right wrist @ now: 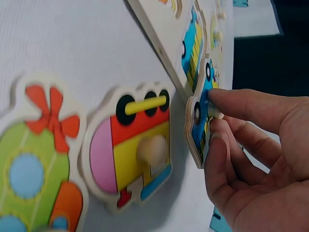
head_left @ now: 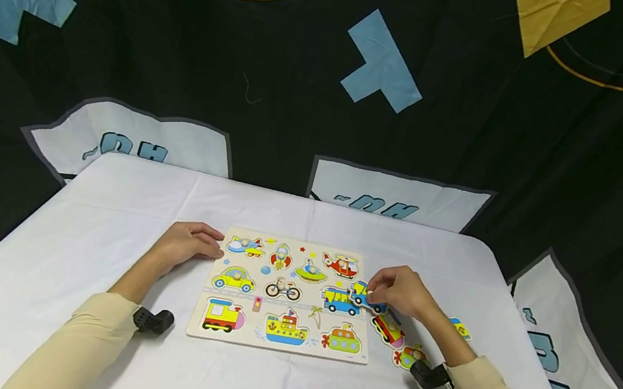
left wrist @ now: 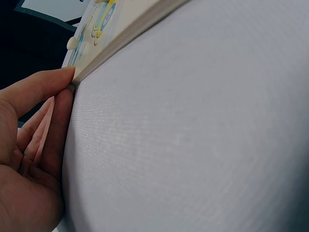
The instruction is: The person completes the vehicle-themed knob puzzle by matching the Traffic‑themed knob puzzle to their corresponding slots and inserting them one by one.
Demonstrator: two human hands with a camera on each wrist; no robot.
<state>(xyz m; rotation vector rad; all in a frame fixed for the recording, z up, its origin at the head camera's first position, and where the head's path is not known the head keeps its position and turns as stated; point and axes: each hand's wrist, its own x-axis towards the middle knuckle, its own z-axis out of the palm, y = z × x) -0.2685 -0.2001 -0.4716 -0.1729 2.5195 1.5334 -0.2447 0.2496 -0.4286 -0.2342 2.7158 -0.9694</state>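
White cloth (head_left: 225, 385), creased, covers the table; black backdrop (head_left: 279, 83) behind, blue patches (head_left: 386, 65) along upper frame. Puzzle board (head_left: 274, 307) at centre, left hand (head_left: 184, 246) pinching its left edge. Right hand (head_left: 401, 290) grasps blue vehicle piece (head_left: 359, 291) at board's right edge.

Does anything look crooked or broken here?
Nothing looks broken. The loose train piece lies crooked on the white cloth, beside the puzzle board; it looks odd because the matching train picture on the board sits straight.
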